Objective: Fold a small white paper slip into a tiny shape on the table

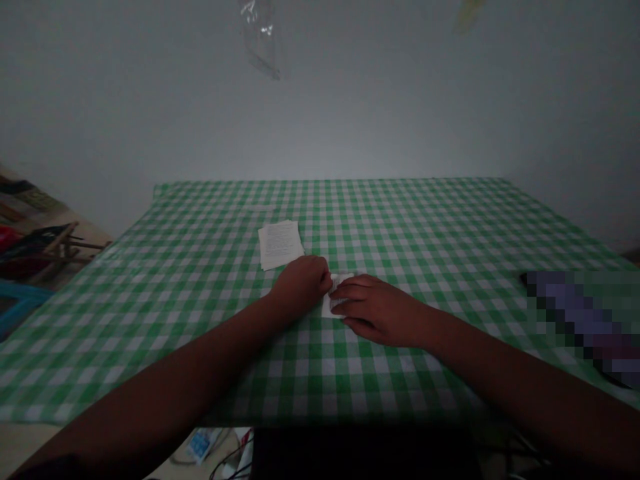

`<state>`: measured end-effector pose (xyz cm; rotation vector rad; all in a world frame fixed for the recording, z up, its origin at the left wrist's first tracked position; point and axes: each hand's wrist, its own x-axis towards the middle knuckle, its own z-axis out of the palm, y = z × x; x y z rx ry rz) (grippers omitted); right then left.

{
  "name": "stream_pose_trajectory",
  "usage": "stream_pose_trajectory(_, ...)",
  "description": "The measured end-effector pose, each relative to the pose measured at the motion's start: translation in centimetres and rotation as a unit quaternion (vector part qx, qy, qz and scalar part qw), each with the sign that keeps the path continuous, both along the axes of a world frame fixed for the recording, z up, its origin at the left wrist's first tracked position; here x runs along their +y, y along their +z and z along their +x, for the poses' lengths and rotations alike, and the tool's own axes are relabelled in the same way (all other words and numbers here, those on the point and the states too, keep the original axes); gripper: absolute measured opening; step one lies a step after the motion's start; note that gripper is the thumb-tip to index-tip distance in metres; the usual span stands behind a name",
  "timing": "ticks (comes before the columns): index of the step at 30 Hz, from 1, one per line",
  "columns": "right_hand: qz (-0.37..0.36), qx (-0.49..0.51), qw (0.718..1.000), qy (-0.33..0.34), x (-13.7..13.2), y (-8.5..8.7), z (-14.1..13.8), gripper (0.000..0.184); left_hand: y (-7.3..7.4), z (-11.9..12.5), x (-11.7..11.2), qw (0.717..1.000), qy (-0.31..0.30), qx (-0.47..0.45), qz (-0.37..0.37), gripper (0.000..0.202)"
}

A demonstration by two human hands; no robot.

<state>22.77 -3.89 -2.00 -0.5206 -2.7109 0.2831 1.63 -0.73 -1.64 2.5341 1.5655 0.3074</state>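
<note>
A small sheet of printed paper lies on the table in front of me, mostly covered by my hands. My left hand is closed in a fist at its left edge, thumb side against the paper. Whether paper is pinched inside that fist is hidden. From the right, my right hand rests over the sheet with its fingers stretched out and slightly apart, pressing it flat. Just beyond my left hand is a small stack of printed paper sheets, their edges a little uneven.
A green and white checked tablecloth covers the table, which meets a pale wall. At the right edge lies a dark-rimmed object, blurred by pixels. A clear plastic bag hangs on the wall. A blue frame stands beyond the left edge.
</note>
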Motion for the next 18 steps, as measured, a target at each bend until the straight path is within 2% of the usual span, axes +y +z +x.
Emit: stream_pose_trajectory(18, -0.001, 0.011, 1.000, 0.004, 0.10, 0.04, -0.11, 0.021, -0.07, 0.02, -0.01, 1.000, -0.005, 0.014, 0.008, 0.015)
